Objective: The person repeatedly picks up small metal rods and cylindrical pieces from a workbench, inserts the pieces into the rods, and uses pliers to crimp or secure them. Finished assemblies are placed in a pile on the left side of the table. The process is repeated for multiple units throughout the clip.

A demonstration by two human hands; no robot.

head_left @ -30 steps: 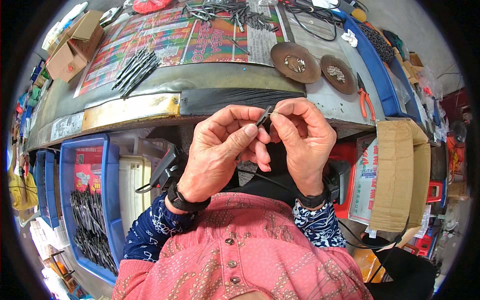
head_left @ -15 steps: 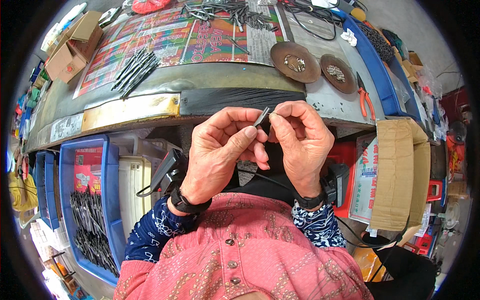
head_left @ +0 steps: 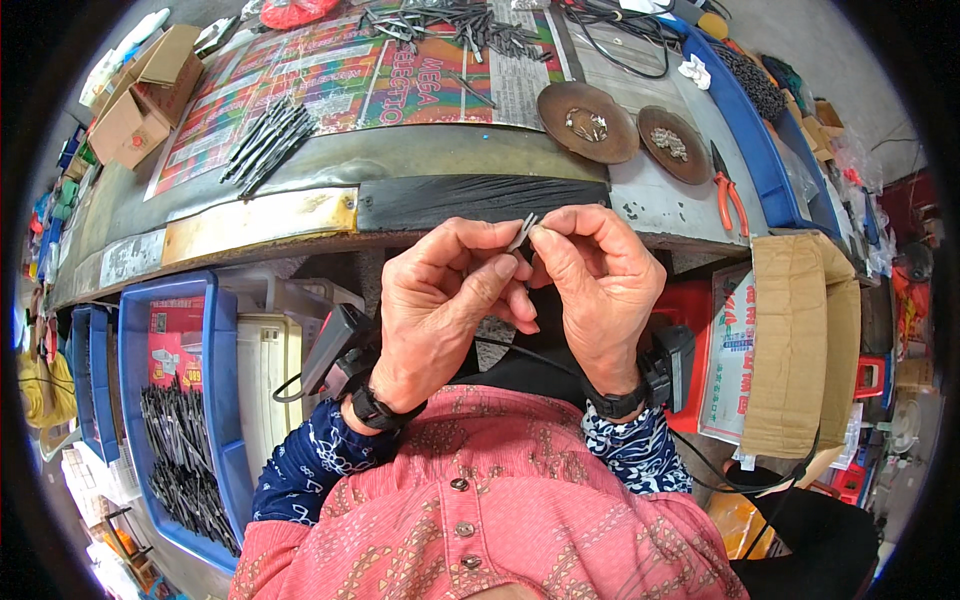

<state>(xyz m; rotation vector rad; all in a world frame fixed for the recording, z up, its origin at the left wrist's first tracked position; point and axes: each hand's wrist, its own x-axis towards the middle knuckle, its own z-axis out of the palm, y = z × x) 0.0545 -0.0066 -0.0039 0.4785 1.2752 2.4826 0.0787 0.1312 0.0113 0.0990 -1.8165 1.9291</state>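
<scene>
Between the thumb and fingers of my left hand (head_left: 425, 300) is a small, narrow black piece (head_left: 520, 236) with a forked, greyish tip pointing up and away. My right hand (head_left: 605, 285) is closed in a pinch right against that tip, its thumb and index finger touching the fork. A tiny thin metal pin is pinched there, now mostly hidden by the fingertips. Both hands are held in front of the bench edge, above my lap. Beyond them on the bench, a larger brown dish (head_left: 552, 100) holds small metal pins, and a smaller brown dish (head_left: 655, 125) holds small silvery bits.
Red-handled pliers (head_left: 733, 205) lie right of the dishes. A bundle of black strips (head_left: 265, 145) is on the bench's left, with more black pieces (head_left: 470, 25) farther back. A blue bin (head_left: 228, 400) of black parts stands lower left; a cardboard box (head_left: 785, 345) is at right.
My right fingertips have moved slightly left, up against the fork of the black piece. The thin pin that showed between the hands is now mostly covered.
</scene>
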